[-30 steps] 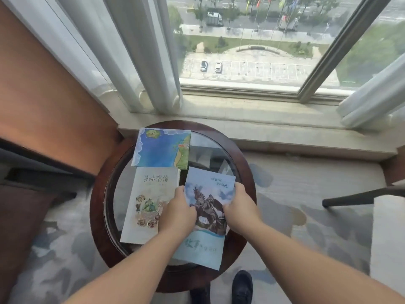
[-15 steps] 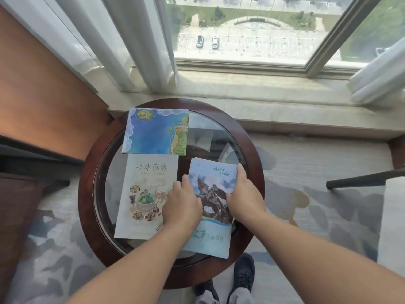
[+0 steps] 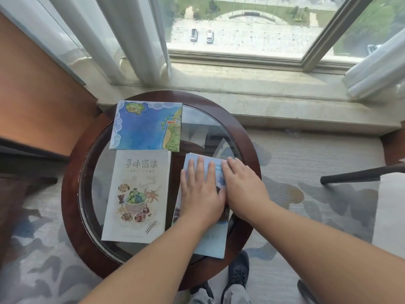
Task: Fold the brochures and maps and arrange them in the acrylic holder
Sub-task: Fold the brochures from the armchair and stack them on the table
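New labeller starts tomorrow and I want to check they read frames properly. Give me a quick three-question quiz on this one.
1. True or false: the left hand and the right hand both rest flat on the light blue paper brochure.
2. Pick one. Just left of that brochure lies: A) a white paper brochure with food drawings; B) a red notebook; C) a phone.
3. Short answer: what lies on the round glass-topped wooden table beyond the white brochure, nearer the window?

Key
1. True.
2. A.
3. The blue folded paper map.
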Available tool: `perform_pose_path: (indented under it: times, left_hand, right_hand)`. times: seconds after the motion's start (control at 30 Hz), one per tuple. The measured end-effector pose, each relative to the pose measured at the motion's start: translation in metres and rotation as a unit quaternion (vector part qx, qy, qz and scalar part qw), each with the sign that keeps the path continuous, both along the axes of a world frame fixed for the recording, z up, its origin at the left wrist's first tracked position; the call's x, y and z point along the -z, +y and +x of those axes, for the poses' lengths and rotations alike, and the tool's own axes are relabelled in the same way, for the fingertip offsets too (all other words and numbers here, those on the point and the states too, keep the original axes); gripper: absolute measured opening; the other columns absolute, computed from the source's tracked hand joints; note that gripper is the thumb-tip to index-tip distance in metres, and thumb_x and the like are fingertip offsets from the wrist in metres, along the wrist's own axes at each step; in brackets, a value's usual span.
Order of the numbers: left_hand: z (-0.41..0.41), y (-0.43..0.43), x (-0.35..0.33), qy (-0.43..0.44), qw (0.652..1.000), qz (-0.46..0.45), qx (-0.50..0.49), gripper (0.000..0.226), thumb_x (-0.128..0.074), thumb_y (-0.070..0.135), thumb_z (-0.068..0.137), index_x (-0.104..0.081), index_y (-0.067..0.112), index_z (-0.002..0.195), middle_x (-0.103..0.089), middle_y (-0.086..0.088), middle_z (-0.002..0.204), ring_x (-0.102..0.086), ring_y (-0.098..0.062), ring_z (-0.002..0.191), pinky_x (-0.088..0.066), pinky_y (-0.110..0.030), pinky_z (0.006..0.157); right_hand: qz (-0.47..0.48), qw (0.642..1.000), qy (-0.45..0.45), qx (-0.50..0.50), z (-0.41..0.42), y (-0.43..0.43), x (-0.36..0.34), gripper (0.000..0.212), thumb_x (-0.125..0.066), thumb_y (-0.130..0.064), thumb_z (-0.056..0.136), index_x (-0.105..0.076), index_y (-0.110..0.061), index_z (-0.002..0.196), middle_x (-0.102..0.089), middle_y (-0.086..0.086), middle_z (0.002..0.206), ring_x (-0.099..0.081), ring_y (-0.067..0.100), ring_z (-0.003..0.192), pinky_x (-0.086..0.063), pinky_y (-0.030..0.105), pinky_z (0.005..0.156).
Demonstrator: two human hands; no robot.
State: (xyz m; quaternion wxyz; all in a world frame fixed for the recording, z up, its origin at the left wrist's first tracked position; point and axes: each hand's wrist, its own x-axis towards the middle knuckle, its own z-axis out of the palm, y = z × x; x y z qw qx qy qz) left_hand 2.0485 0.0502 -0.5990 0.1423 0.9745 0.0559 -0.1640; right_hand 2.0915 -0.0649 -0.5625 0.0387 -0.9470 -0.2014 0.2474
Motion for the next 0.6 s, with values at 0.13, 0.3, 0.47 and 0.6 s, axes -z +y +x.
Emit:
perform_pose_path:
  times: [0.13, 0.3, 0.47, 0.6]
  left_hand:
    - [-0.005, -0.001, 0.018, -0.013, 0.999, 0.030, 0.015, 0.069, -0.005, 0.056, 0.094, 0.010, 0.023, 0.153, 0.020, -0.008, 0.161, 0.028, -0.023, 0.144, 0.022, -0.044, 0.115]
    - [-0.064, 0.002, 0.009, -0.008, 0.997, 0.040, 0.064, 0.078, -0.027, 0.058, 0.089, -0.026, 0.010, 0.151, -0.012, -0.020, 0.160, -0.009, -0.035, 0.148, -0.010, -0.056, 0.116]
    - [-0.082, 0.003, 0.007, 0.028, 0.991, 0.094, 0.088, 0.096, -0.023, 0.077, 0.080, -0.018, 0.011, 0.151, -0.007, -0.022, 0.159, -0.005, -0.039, 0.148, -0.008, -0.060, 0.115]
    - [-0.098, 0.012, 0.017, 0.018, 0.990, 0.073, 0.119, 0.099, -0.030, 0.079, 0.078, -0.019, 0.013, 0.152, -0.013, -0.024, 0.159, -0.010, -0.042, 0.147, -0.014, -0.067, 0.112]
  right_hand:
    - [0.007, 1.000, 0.004, -0.005, 0.001, -0.002, 0.005, 0.068, -0.046, -0.020, 0.099, -0.010, -0.008, 0.156, -0.010, 0.009, 0.163, -0.007, 0.020, 0.151, -0.014, 0.033, 0.121]
    - [-0.017, 1.000, 0.025, -0.006, 0.000, 0.000, 0.000, 0.086, -0.061, -0.023, 0.094, -0.002, -0.006, 0.156, -0.005, 0.011, 0.164, -0.002, 0.021, 0.152, -0.014, 0.038, 0.121]
    - [-0.016, 0.999, 0.030, 0.013, -0.001, 0.004, -0.004, 0.088, -0.061, -0.021, 0.094, 0.000, -0.009, 0.156, -0.002, 0.009, 0.164, 0.000, 0.021, 0.152, -0.009, 0.039, 0.122]
    - [-0.003, 0.999, 0.035, 0.017, -0.003, 0.000, 0.002, 0.092, -0.065, -0.024, 0.092, 0.000, -0.011, 0.156, 0.000, 0.006, 0.164, 0.002, 0.019, 0.152, -0.009, 0.040, 0.122]
